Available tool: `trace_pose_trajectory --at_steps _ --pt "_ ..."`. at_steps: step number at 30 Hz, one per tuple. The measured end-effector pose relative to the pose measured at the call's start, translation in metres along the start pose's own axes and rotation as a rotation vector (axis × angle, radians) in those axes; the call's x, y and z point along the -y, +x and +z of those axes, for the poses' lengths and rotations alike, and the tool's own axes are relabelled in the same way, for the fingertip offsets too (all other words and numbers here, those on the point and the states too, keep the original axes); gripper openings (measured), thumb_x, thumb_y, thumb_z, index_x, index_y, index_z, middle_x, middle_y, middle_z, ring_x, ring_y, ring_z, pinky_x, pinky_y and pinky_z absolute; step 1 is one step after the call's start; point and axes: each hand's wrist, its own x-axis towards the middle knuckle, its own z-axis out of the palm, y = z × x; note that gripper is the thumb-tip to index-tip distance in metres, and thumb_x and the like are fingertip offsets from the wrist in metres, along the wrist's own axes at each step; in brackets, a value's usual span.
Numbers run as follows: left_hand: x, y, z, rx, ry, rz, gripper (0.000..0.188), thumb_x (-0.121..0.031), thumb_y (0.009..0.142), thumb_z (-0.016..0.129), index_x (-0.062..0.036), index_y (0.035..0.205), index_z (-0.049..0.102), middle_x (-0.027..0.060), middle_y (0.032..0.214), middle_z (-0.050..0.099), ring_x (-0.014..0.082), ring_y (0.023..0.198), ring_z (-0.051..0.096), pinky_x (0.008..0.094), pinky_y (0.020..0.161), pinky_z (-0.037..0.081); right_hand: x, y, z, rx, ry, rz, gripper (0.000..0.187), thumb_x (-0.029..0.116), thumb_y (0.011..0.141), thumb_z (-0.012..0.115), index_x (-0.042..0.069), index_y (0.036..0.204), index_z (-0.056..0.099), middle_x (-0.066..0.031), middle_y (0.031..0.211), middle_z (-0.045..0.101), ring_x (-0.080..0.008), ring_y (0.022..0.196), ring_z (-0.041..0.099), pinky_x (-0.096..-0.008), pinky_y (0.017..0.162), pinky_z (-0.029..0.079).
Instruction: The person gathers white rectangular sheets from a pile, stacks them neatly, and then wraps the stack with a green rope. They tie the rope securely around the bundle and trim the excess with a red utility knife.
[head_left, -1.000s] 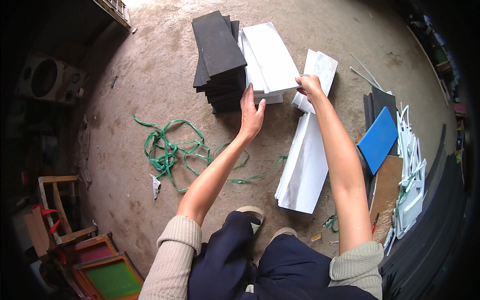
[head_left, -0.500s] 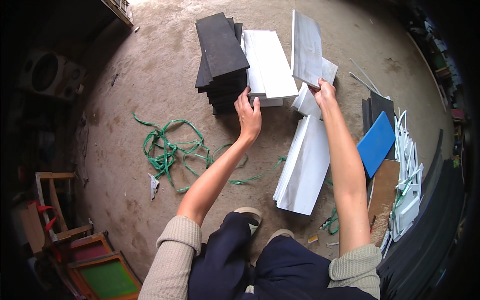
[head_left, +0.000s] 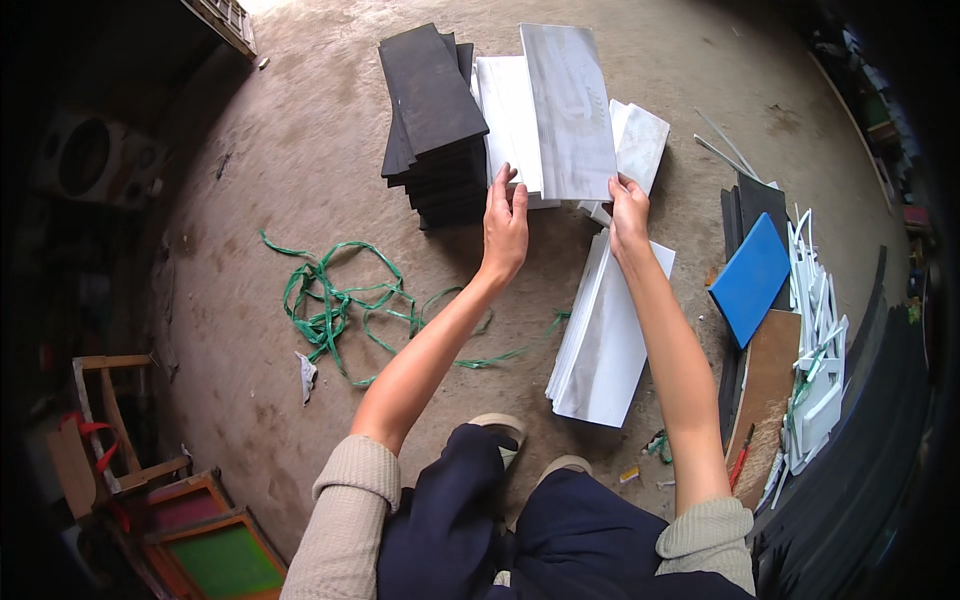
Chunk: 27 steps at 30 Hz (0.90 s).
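Head view: both hands (head_left: 505, 225) (head_left: 628, 212) grip a grey panel (head_left: 568, 110).

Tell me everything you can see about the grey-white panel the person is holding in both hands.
The grey-white panel is a flat, long rectangle with a smooth, faintly streaked face, possibly plastic or coated board. It is held lengthwise away from the person, over the white stack beside the black stack. The left hand touches its near left corner; the right hand pinches its near right corner. It looks whole and unbent.

Workshop: bare concrete floor (head_left: 300, 170), stacked black panels (head_left: 432, 110), offcuts (head_left: 815, 330), wood frames (head_left: 190, 520).
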Motion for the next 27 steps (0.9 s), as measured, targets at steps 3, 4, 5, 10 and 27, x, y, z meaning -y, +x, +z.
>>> trace_pose_trajectory --at_steps 3,4,5,10,27 --pt "-0.033 -0.003 0.009 0.111 -0.064 -0.022 0.054 -0.028 0.090 0.044 0.0009 0.131 0.024 0.0183 0.122 0.045 0.0240 0.110 0.046 0.0321 0.091 0.036 0.010 -0.073 -0.032 0.125 0.125 0.004 0.029 0.012 0.088 0.046 -0.005 0.111 0.042 -0.0096 0.100 0.054 -0.0133 0.093 0.051 -0.0279 0.086 0.038" --pt "-0.039 -0.007 0.015 0.155 -0.088 -0.031 0.057 -0.029 0.090 0.045 0.0009 0.132 0.022 0.0187 0.122 0.045 0.0228 0.108 0.047 0.0314 0.090 0.037 0.008 -0.092 -0.048 0.179 0.107 0.003 0.030 0.012 0.088 0.046 -0.005 0.112 0.040 -0.0102 0.101 0.054 -0.0129 0.095 0.050 -0.0276 0.086 0.037" --pt "-0.024 -0.006 0.017 0.157 -0.133 0.111 0.059 -0.022 0.087 0.049 -0.0010 0.134 0.020 0.0195 0.117 0.049 0.0223 0.104 0.051 0.0308 0.087 0.040 0.011 -0.111 -0.059 0.216 0.089 0.046 0.032 0.012 0.088 0.046 -0.004 0.115 0.039 -0.0107 0.102 0.054 -0.0128 0.096 0.050 -0.0278 0.086 0.038" --pt "-0.040 -0.081 0.037 0.515 -0.186 -0.145 0.063 -0.016 0.083 0.054 -0.0050 0.134 0.018 0.0224 0.113 0.051 0.0254 0.103 0.052 0.0339 0.087 0.042 0.028 -0.156 -0.119 0.143 -0.025 -0.039 0.041 0.008 0.086 0.047 -0.001 0.124 0.033 -0.0127 0.102 0.055 -0.0140 0.094 0.053 -0.0266 0.081 0.043" --pt "-0.016 -0.160 0.038 0.534 0.401 -0.022 0.061 -0.008 0.077 0.059 0.0037 0.129 0.029 0.0210 0.112 0.032 0.0332 0.102 0.040 0.0377 0.088 0.036 -0.063 -0.191 -0.138 -0.232 -0.748 -0.258 0.044 0.007 0.082 0.052 0.005 0.124 0.040 -0.0154 0.115 0.035 -0.0273 0.105 0.040 -0.0355 0.087 0.037"
